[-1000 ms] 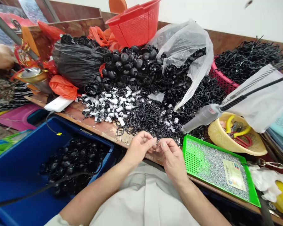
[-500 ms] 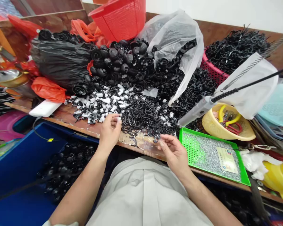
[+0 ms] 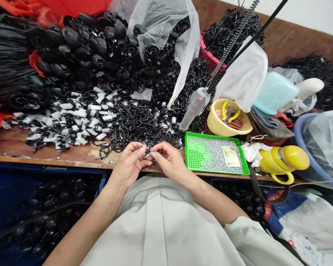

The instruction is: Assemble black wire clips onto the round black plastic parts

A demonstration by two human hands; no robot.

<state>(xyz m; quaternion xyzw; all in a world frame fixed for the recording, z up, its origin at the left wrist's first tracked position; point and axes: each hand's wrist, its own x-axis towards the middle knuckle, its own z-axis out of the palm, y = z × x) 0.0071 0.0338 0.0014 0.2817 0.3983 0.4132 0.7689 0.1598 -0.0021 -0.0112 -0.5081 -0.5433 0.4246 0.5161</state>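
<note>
Workbench of scuffed brown wood (image 3: 8, 147) across the view, beneath a white wall (image 3: 322, 16) at upper right. Along the bench, left to right: loose pile of small white-and-black plastic parts (image 3: 80, 113), tangled heap of thin black plastic pieces (image 3: 131, 118), shallow green rectangular plastic tray (image 3: 193, 157) strewn with tiny silvery metal bits (image 3: 212, 149). At the tray's far left corner, grey cylindrical handheld tool (image 3: 192, 109), hanging tilted; just behind the tray, rounded cream plastic basket (image 3: 224, 129). At the bench's front edge — left hand (image 3: 129, 164) and right hand (image 3: 170, 159) close together, fingers curled inward. Pinched between the left thumb and fingertips: small dark piece (image 3: 147, 153), too little to make out in shape. On its other side, right thumb and forefinger, likewise closed on it — remaining fingers loosely bent.
</note>
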